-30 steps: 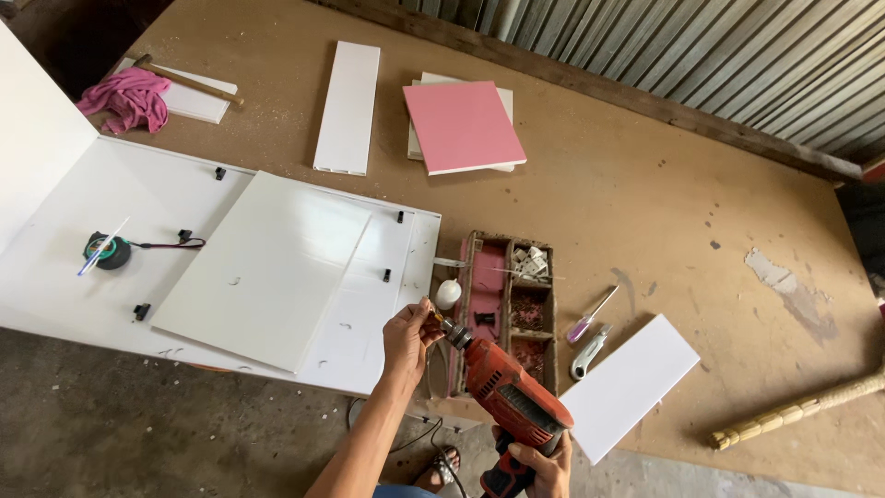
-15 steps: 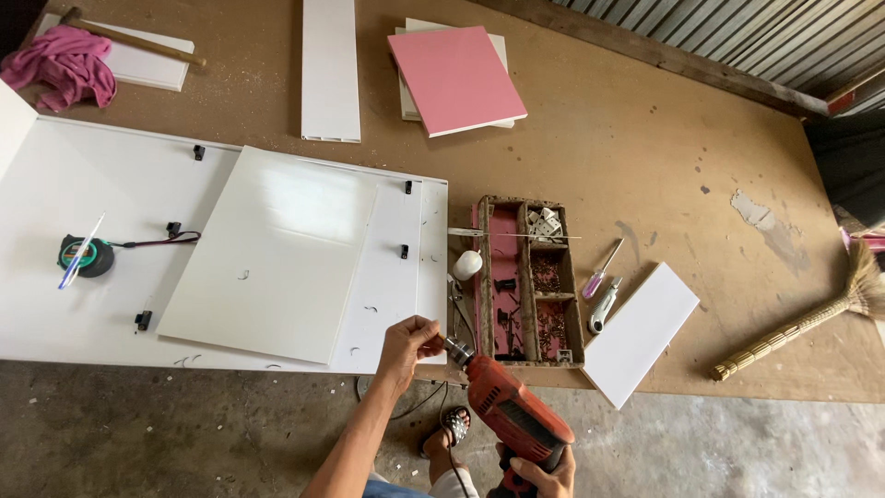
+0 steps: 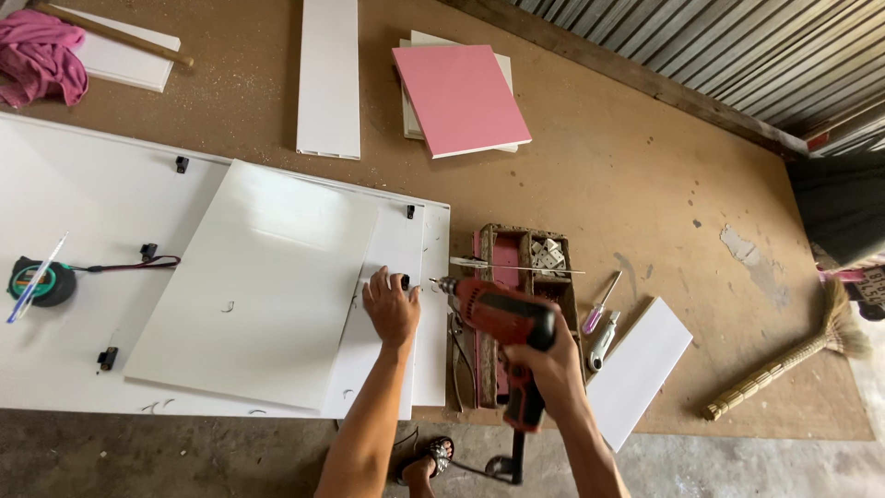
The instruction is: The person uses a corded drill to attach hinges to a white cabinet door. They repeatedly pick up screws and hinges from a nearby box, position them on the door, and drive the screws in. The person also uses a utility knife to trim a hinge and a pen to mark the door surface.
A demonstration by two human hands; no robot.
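Drill has swung level since a sec ago, bit now at the small black bracket, frame centre. Right hand clamped on its grip; left hand pressed flat, fingers apart, on white panel beside it. Looks lined up for driving.

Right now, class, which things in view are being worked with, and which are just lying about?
In use:
- red drill, held by the right hand
- small black fitting beside the left hand
- white panel under that hand

Lying about:
- pink board
- tape measure
- broom
- pink cloth
- wooden tool tray
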